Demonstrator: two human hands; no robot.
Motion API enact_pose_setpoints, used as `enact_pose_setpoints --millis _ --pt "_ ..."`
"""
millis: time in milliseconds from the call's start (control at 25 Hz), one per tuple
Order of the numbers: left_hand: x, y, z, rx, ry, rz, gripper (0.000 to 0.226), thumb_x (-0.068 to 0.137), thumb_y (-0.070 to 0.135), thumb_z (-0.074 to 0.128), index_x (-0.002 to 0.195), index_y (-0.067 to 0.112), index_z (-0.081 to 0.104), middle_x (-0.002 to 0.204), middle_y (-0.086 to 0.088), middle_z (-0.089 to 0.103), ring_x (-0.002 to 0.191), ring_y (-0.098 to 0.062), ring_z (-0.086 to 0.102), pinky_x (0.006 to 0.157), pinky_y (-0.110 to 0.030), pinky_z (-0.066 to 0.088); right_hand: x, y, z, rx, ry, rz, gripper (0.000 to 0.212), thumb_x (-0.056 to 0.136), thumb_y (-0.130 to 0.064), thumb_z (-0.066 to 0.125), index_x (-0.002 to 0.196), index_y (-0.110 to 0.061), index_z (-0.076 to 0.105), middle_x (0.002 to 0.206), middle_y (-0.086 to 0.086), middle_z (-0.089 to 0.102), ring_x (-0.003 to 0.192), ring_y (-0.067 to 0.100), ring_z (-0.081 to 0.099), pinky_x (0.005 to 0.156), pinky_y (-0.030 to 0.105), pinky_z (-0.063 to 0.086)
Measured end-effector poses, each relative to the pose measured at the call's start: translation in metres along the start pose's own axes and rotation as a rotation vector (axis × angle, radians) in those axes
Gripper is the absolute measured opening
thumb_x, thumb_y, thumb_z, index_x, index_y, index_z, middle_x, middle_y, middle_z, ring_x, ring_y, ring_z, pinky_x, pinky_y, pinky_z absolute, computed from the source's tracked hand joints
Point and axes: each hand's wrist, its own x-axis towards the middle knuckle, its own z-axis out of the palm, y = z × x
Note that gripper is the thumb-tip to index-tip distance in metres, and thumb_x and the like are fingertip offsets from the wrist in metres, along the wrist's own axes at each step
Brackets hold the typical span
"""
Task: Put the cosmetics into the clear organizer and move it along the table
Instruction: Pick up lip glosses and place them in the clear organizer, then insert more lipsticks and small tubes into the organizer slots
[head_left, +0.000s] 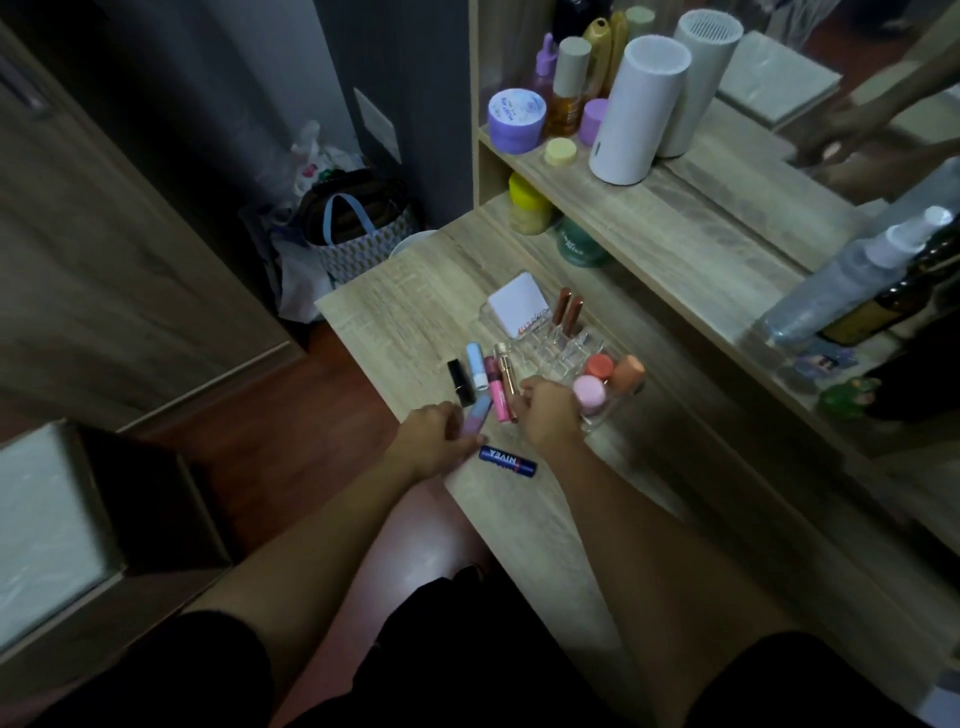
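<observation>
The clear organizer stands on the wooden table. It holds a white square compact, two brown lip tubes and three pink and orange capped tubes. My left hand grips a pink-and-blue tube near the table's front edge. My right hand rests curled against the organizer's near corner; whether it holds anything is hidden. Between the hands lie a black lipstick, a light blue stick, a pink gloss and a thin gold tube. A blue Nivea stick lies just in front.
A raised shelf behind the table carries jars, bottles and a white cylinder. A spray bottle lies at the right. A mirror stands at the back. Bags sit on the floor to the left, and a dark box stands nearer.
</observation>
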Motion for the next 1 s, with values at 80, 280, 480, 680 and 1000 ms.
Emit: enact_pose_setpoints --millis 80,280,480,680,1000 --pt "0.003 0.003 0.005 -0.009 0.029 0.003 0.033 0.079 0.037 0.069 0.090 0.007 0.061 0.089 -0.013 0.068 0.080 -0.028 0.062 0.067 -0.032 0.046 0.006 -0.003 0.000 -0.002 -0.004 0.023 0.022 0.090 -0.016 0.059 0.108 -0.006 0.065 0.109 0.016 0.070 0.101 0.030 0.064 0.087 0.034 0.051" --pt "0.003 0.001 0.006 -0.036 0.060 0.024 0.030 0.079 0.030 0.068 0.099 0.008 0.063 0.095 -0.012 0.070 0.083 -0.027 0.063 0.070 -0.032 0.048 0.006 -0.006 0.000 -0.103 -0.049 0.023 0.016 0.090 -0.015 0.056 0.097 -0.005 0.064 0.101 0.014 0.070 0.084 0.025 0.059 0.072 0.030 0.044" --pt "-0.004 -0.002 -0.001 -0.134 0.093 0.072 0.016 0.080 0.030 0.066 0.082 0.017 0.057 0.077 -0.001 0.061 0.066 -0.015 0.055 0.051 -0.019 0.037 -0.004 0.002 -0.007 0.066 0.018 -0.016 0.022 0.089 -0.015 0.054 0.101 -0.002 0.067 0.099 0.019 0.071 0.094 0.034 0.065 0.084 0.037 0.054" --pt "0.001 0.010 -0.014 -0.346 0.180 0.102 0.012 0.079 0.021 0.068 0.086 0.019 0.059 0.077 0.005 0.061 0.070 -0.010 0.057 0.052 -0.006 0.041 -0.021 0.010 -0.022 0.756 0.107 0.096 0.035 0.088 -0.003 0.058 0.122 -0.005 0.055 0.107 0.016 0.067 0.094 0.025 0.065 0.080 0.030 0.052" --pt "0.043 0.071 -0.047 -0.675 0.202 0.210 0.016 0.084 0.024 0.062 0.099 0.020 0.059 0.096 -0.008 0.070 0.089 -0.022 0.067 0.080 -0.037 0.056 -0.018 0.027 -0.081 0.941 0.282 0.110 0.034 0.083 -0.010 0.066 0.115 -0.010 0.052 0.102 0.012 0.067 0.096 0.027 0.066 0.092 0.051 0.052"
